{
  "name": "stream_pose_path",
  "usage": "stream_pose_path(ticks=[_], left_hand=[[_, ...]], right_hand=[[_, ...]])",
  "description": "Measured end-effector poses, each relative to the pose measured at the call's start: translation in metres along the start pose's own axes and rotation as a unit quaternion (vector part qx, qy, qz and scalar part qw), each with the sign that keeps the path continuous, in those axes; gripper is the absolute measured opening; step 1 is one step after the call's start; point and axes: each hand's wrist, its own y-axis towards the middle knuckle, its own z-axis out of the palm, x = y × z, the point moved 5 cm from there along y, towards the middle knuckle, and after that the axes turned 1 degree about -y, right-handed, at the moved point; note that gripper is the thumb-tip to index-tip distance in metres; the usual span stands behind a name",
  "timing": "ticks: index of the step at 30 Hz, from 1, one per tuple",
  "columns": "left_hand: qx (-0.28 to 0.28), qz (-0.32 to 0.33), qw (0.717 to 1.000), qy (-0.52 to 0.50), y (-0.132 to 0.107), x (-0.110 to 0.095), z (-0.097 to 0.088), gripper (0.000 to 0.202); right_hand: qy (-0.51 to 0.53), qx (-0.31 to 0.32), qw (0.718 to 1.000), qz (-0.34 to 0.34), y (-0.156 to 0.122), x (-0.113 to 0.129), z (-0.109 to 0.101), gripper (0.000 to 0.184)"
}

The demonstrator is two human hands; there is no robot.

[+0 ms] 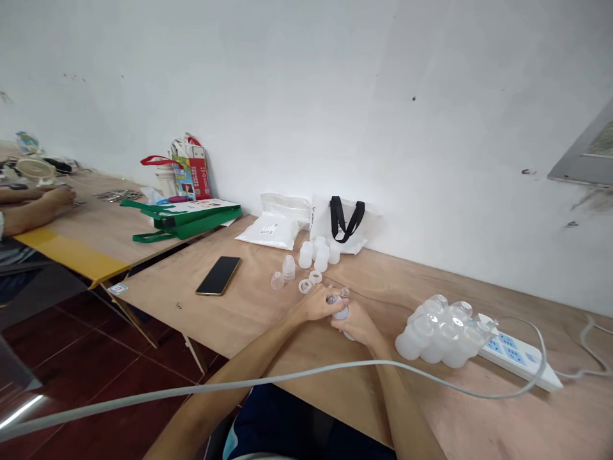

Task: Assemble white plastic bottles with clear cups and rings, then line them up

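My right hand (359, 323) is closed around a small translucent white bottle (341, 314), held tilted just above the table. My left hand (320, 303) closes on the bottle's upper end, where a clear part shows; the fingers partly hide it. Just beyond the hands lies a small clear teat-like piece (345, 292). Two pale collar rings (305, 286) rest on the table past my left hand. Beside them stand a tall clear cap (288, 268) and a shorter clear cap (277, 280). Several white bottles (321, 257) are grouped farther back.
On the right sits a cluster of finished-looking bottles (440, 332) against a power strip (520, 358). A grey cable (306, 372) crosses in front of my forearms. A phone (218, 276), white packages (272, 229) and a green bag (191, 220) lie leftward. Another person's hands (55, 198) work far left.
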Motion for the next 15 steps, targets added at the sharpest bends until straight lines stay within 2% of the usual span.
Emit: stream_pose_path(ticks=[2,4,6,8,11,13,15], left_hand=[[-0.034,-0.092,0.995,0.024,0.001,0.011,0.003,0.057],[-0.065,-0.172,0.982,0.04,0.0,0.022,0.004,0.066],[-0.081,-0.178,0.98,0.029,0.0,0.025,0.002,0.065],[-0.074,-0.116,0.99,-0.023,0.001,0.02,-0.002,0.056],[-0.014,-0.021,0.986,-0.162,0.0,0.008,-0.006,0.048],[0.035,-0.014,0.97,-0.238,-0.001,0.004,-0.005,0.052],[0.06,-0.037,0.959,-0.275,0.0,0.006,-0.002,0.056]], right_hand=[[-0.077,-0.087,0.993,0.02,0.003,-0.004,-0.005,0.022],[-0.148,-0.166,0.974,0.044,0.005,-0.005,-0.009,0.03],[-0.164,-0.205,0.964,0.047,0.006,-0.004,-0.009,0.032],[-0.079,-0.177,0.981,0.028,0.008,-0.003,-0.004,0.03],[0.119,-0.077,0.99,0.013,0.009,-0.003,0.007,0.027],[0.206,-0.03,0.978,0.019,0.007,-0.004,0.011,0.032],[0.239,-0.012,0.971,0.027,0.006,-0.005,0.014,0.035]])
